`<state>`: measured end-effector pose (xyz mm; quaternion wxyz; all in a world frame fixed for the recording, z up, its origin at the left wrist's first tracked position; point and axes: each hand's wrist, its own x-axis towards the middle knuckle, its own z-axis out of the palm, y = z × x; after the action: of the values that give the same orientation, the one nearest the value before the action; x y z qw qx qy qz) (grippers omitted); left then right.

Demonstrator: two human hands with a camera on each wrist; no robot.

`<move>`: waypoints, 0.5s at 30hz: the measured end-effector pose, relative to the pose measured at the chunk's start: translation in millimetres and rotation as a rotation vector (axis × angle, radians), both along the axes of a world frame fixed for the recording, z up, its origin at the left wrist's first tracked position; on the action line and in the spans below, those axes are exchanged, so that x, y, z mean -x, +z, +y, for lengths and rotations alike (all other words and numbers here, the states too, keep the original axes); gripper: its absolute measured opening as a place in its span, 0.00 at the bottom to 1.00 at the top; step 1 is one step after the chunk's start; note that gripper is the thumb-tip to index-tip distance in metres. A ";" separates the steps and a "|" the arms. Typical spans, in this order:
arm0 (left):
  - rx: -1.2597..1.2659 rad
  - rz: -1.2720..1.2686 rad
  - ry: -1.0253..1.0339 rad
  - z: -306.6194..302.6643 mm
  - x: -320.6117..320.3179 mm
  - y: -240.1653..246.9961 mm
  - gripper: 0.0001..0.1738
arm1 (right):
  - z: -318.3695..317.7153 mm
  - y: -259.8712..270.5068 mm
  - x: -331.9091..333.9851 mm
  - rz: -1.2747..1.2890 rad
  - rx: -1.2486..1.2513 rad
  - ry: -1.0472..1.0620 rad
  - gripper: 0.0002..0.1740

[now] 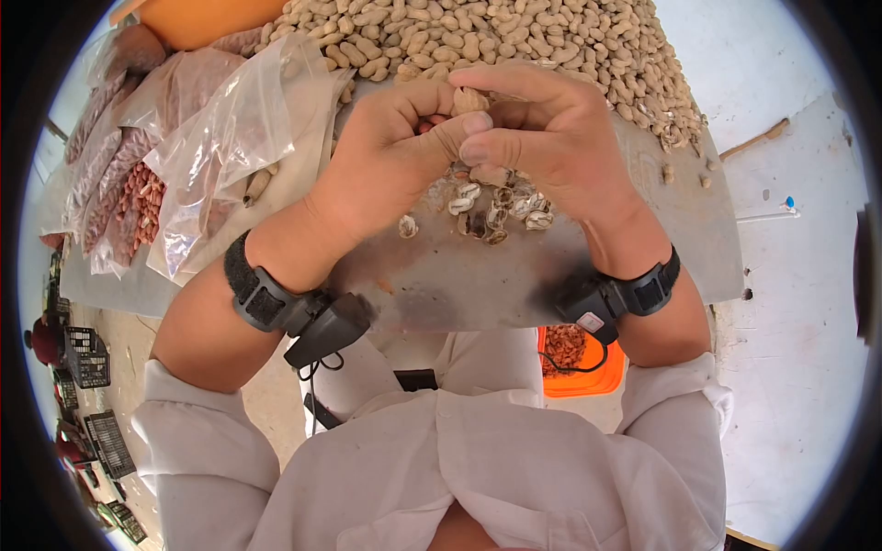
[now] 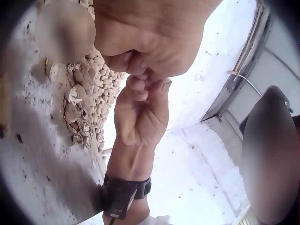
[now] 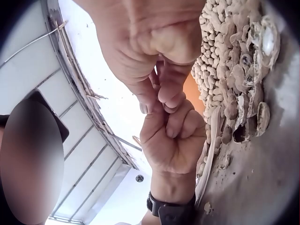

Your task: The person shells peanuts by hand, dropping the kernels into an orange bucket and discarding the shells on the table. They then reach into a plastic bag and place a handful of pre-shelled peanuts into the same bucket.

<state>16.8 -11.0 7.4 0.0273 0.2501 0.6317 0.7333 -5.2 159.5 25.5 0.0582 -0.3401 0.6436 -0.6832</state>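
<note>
In the head view, a peanut in its shell sits between my two hands above the table. My left hand pinches it from one side, and reddish peanut kernels show within its curled fingers. From the other side my right hand grips it, the two thumb tips meeting just below. Below the hands lie several opened, empty peanut shells. Both wrist views show the fingertips of the two hands brought together, with the peanut hidden behind them.
A big heap of unshelled peanuts covers the table's far side. Plastic bags of red kernels lie at the left, near an orange basin. Under the table's near edge stands an orange container holding reddish bits. Black crates stand on the floor.
</note>
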 end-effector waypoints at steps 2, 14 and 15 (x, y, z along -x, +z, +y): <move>-0.006 -0.085 -0.006 -1.0 3.6 -5.0 0.14 | 4.4 -0.4 7.1 0.014 -0.044 0.035 0.21; -0.054 -0.015 0.204 6.7 2.8 -8.4 0.12 | -7.3 -4.4 -2.5 0.083 -0.062 -0.173 0.19; -0.061 -0.019 0.200 6.7 2.8 -7.7 0.12 | -8.2 -4.9 -2.8 0.089 -0.071 -0.199 0.20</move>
<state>14.0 -4.3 -0.3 -0.0475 0.1797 0.6305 0.7536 -2.4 151.3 20.6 -0.0266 -0.3021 0.6999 -0.6467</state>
